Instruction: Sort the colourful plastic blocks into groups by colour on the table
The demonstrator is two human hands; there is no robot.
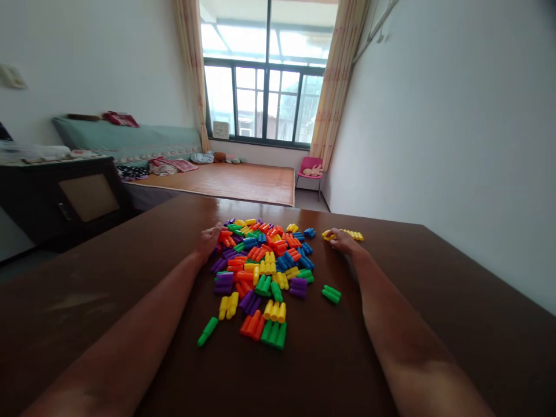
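A heap of colourful plastic pieces (270, 263), in orange, yellow, green, blue and purple, lies on the brown table (339, 359). My left hand (211, 236) rests at the heap's far left edge, touching it; its fingers are too small and partly hidden to read. On the right, my right hand (341, 240) has its bent fingers on a row of yellow pieces (357, 236), which shows on both sides of the hand. A green piece (331, 294) lies between the heap and my right forearm. Another green piece (208, 332) lies near the front left.
Beyond the table's far edge is a low bed (243, 180) with cloths on it. A dark cabinet (87, 194) stands at the left. A pink chair (310, 167) holding a soft toy is near the window. A white wall (456, 145) runs along the right.
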